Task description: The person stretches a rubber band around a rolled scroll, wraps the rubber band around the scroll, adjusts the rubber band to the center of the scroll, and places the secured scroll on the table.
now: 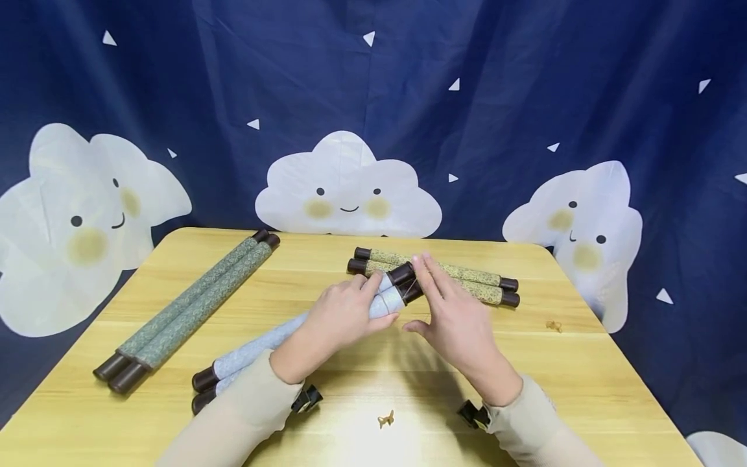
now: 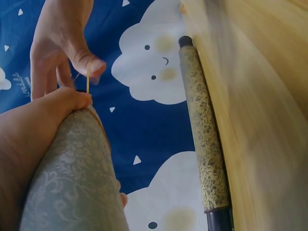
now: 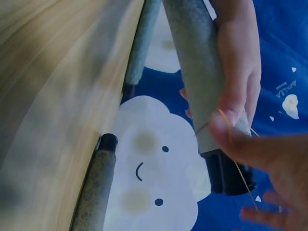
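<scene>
A light blue patterned scroll (image 1: 262,344), two rolls side by side with dark end knobs, slants up from the table. My left hand (image 1: 344,308) grips it near its far end, the thumb lying close to a thin tan rubber band (image 3: 201,129) that crosses the rolls. My right hand (image 1: 458,318) is at the dark knobs, index and middle fingers straight and the thumb spread apart. Strands of the rubber band stretch between the scroll's end and the right thumb and fingers. The lower part of the band is hidden in the head view.
A green scroll (image 1: 198,301) lies slantwise on the table's left side. Behind my hands lies a yellow patterned scroll (image 1: 478,275). One loose rubber band (image 1: 386,419) is near the front, another rubber band (image 1: 554,325) at the right. A dark blue curtain (image 1: 373,78) hangs behind the table.
</scene>
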Action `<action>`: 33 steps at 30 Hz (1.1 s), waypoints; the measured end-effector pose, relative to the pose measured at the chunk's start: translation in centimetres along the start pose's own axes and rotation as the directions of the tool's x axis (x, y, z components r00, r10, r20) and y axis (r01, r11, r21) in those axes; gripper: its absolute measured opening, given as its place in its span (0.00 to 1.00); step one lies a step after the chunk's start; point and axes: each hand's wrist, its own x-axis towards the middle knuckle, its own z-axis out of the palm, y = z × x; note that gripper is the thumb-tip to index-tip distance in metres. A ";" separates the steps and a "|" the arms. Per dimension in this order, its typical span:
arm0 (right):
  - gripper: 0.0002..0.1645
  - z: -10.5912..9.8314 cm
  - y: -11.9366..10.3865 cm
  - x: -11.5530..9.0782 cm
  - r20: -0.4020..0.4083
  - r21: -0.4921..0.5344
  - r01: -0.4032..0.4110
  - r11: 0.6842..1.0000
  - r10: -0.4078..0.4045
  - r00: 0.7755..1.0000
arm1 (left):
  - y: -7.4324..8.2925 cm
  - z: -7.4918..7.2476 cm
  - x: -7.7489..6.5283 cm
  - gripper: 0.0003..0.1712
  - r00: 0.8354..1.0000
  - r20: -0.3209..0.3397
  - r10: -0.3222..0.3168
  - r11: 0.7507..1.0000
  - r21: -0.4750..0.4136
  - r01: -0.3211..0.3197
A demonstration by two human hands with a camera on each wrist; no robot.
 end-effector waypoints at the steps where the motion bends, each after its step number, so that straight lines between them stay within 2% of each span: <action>1: 0.76 0.0 0.1 0.0 0.049 0.022 0.019 1.000 -0.020 0.999 | 0.1 0.0 0.0 0.43 1.000 0.014 0.011 1.000 -0.001 -0.011; 4: 0.79 -0.2 0.4 0.0 0.189 0.087 0.068 0.994 -0.083 0.978 | 0.2 0.3 -0.1 0.43 0.998 0.048 0.046 0.999 0.010 -0.047; 7: 0.77 -0.4 1.0 0.1 0.266 0.149 0.081 0.985 -0.119 0.957 | 0.3 0.4 -0.2 0.42 0.993 0.079 0.082 0.996 0.018 -0.084; 13: 0.75 -0.9 2.2 0.2 0.314 0.265 0.077 0.961 -0.161 0.936 | 0.1 0.2 -0.2 0.44 0.982 0.112 0.150 0.989 -0.008 -0.150; 15: 0.76 -0.9 2.4 0.2 0.330 0.273 0.082 0.959 -0.173 0.928 | 0.0 0.0 -0.2 0.46 0.977 0.127 0.170 0.985 -0.018 -0.170; 18: 0.78 -0.8 2.7 0.2 0.334 0.283 0.088 0.955 -0.184 0.925 | -0.2 -0.2 -0.1 0.47 0.968 0.156 0.195 0.981 -0.032 -0.193; 23: 0.76 -0.2 3.0 0.2 0.295 0.283 0.122 0.951 -0.207 0.933 | -0.3 -0.5 -0.1 0.49 0.957 0.204 0.208 0.978 -0.068 -0.198; 28: 0.73 0.3 3.2 0.2 0.267 0.313 0.134 0.940 -0.222 0.938 | -0.3 -0.8 0.0 0.49 0.943 0.224 0.247 0.967 -0.113 -0.227; 33: 0.69 0.4 3.3 0.3 0.218 0.337 0.146 0.930 -0.228 0.949 | -0.5 -1.0 0.0 0.49 0.940 0.219 0.263 0.963 -0.109 -0.245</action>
